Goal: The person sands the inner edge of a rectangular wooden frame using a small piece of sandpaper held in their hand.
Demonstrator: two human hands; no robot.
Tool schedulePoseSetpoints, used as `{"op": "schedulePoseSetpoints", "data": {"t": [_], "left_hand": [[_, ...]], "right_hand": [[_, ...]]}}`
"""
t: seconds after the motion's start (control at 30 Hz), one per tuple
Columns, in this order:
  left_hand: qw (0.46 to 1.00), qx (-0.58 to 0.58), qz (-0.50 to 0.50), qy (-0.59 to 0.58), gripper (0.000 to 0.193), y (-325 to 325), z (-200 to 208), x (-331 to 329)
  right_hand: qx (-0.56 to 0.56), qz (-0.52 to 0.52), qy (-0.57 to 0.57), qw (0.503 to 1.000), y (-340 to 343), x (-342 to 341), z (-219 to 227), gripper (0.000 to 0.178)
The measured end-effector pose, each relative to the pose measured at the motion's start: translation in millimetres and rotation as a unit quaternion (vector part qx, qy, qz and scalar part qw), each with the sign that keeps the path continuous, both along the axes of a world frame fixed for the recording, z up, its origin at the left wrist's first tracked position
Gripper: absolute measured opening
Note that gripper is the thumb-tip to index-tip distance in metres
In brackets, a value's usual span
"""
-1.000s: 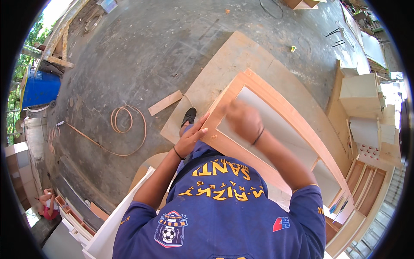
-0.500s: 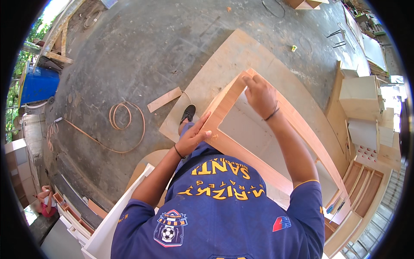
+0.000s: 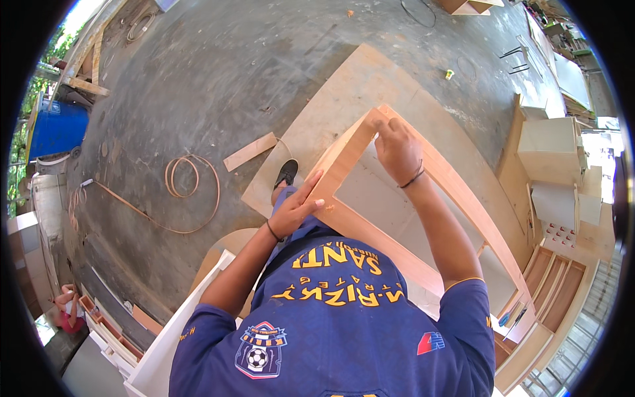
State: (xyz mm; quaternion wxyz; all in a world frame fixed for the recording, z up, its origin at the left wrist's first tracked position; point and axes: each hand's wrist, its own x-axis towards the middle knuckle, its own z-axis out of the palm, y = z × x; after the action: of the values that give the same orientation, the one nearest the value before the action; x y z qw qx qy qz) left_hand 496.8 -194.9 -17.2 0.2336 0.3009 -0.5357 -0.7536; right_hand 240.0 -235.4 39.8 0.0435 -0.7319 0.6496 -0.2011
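Note:
A large cabinet carcass with a pale wood-grain front frame (image 3: pixel 349 161) lies in front of me, its opening facing up and showing a light grey inside (image 3: pixel 380 195). My left hand (image 3: pixel 296 210) grips the near left corner, with the thumb on the frame's face and the fingers along its outer side. Near the far corner, my right hand (image 3: pixel 400 153) is closed with the fingers bent down at the frame's inner edge. Whatever it pinches, if anything, is hidden by the fingers. Small wood crumbs lie beside my left thumb.
A brown sheet (image 3: pixel 360 79) lies under the cabinet on the concrete floor. To the left are a loose board (image 3: pixel 250 152), a coiled edging strip (image 3: pixel 192 177) and a blue bin (image 3: pixel 59 129). Cabinets (image 3: pixel 548 147) stand right; a seated person (image 3: pixel 69 311) is far left.
My right hand has shifted slightly along the frame's far end and its fingers are more curled. My left hand keeps its hold at the near left corner.

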Motion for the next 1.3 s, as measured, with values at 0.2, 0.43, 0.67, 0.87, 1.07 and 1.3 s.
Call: {"op": "schedulePoseSetpoints", "data": {"t": [0.2,0.43,0.67,0.87,1.07,1.3], "left_hand": [[1.0,-0.004,-0.008,-0.009,0.065,0,-6,0],[0.999,0.03,0.003,0.034,0.065,-1,-7,0],[1.0,0.008,-0.011,0.009,0.067,-1,-8,1],[1.0,0.026,-0.004,0.009,0.067,-2,-2,0],[0.998,0.048,0.0,0.036,0.066,2,-15,0],[0.998,0.063,0.006,0.032,0.067,3,-4,-1]], "right_hand": [[-0.015,0.206,-0.006,0.979,60,47,-13,0.02],[-0.014,0.015,0.048,0.999,-10,-6,4,0.027],[0.038,0.136,0.012,0.99,34,32,10,0.03],[0.018,0.018,0.039,0.999,-5,4,3,0.027],[0.045,0.128,0.019,0.991,35,27,9,0.028],[-0.052,-0.034,-0.027,0.998,5,5,-8,0.027]]}}
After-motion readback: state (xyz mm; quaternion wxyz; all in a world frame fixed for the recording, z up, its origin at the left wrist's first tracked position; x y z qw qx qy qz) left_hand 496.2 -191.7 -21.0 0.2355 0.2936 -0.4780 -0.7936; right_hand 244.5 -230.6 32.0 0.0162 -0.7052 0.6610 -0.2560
